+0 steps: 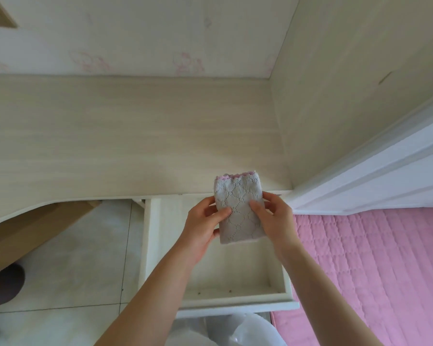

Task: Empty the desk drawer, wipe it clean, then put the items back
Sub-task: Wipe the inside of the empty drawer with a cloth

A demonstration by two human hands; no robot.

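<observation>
Dark thing: a dark brown shape point(3, 285) sits low at the far left, on the floor. I cannot tell what it is.
Floor: pale shiny tiles point(80, 265) lie under the desk.
Desk: the light wood desk top point(125, 136) runs across the middle, bare where it shows.
Drawer: the white drawer point(148, 245) is pulled out from under the desk. Its bottom shows, with a few tiny dark specks near the front wall.
Left hand: the left hand point(202, 227) holds the left edge of the cloth, thumb on the front and fingers curled behind.
Cloth: a gray folded cloth point(238, 211) with a pink wavy top edge is held up in the air over the open drawer, between both hands. It does not touch the drawer.
Right hand: the right hand point(275, 216) pinches the right edge of the cloth, thumb on the front.
Plastic: something white and see-through point(225, 330) sits just below the drawer front.
Blanket: a pink quilted blanket point(373, 265) lies at the right, beside the drawer.
Door: a white panel point(375, 176) stands above the blanket.
</observation>
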